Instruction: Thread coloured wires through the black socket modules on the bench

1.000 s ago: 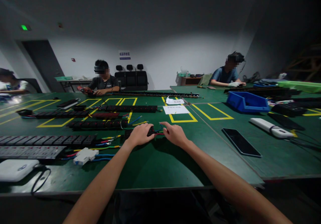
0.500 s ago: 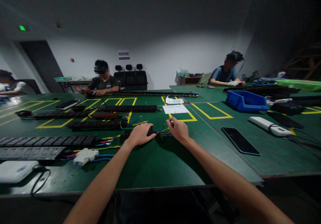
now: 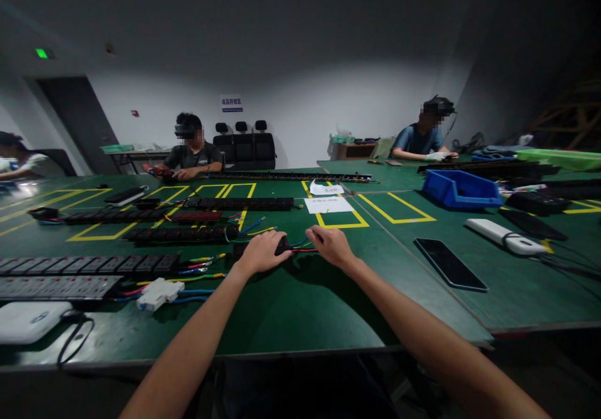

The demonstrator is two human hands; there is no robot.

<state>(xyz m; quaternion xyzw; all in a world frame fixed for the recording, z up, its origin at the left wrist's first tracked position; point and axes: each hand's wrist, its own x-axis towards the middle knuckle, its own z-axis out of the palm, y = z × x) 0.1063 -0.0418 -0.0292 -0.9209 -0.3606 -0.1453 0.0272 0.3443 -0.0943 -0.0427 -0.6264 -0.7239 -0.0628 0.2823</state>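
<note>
Black plastic fills the palm of our left hand [image 3: 263, 250]: it is bent over the right-hand end of a socket strip [image 3: 282, 243], fingers across the top and thumb along the near edge, hold firm by the look of it. At three o'clock from there, our right hand [image 3: 328, 243] is half curled, thumb and forefinger close together; we cannot tell whether a wire is pinched between them. A red wire [image 3: 304, 250] and a blue wire [image 3: 297, 243] run from the strip towards it, their ends hidden.

As far as we can judge, the wires are already led out of the strip, but nothing visible is joined to them, so that end looks unfinished. At eight o'clock, by contrast, a white block [image 3: 160, 294] already sits among the wires of a grey strip [image 3: 61, 285].

Farther out on the green desk [image 3: 263, 322], another black strip [image 3: 183, 234] lies at ten o'clock with its wire ends loose. A paper label [image 3: 329, 205] is at one o'clock, a blue bin [image 3: 462, 192] at two, and a phone [image 3: 449, 263] beyond our right hand at three.
</note>
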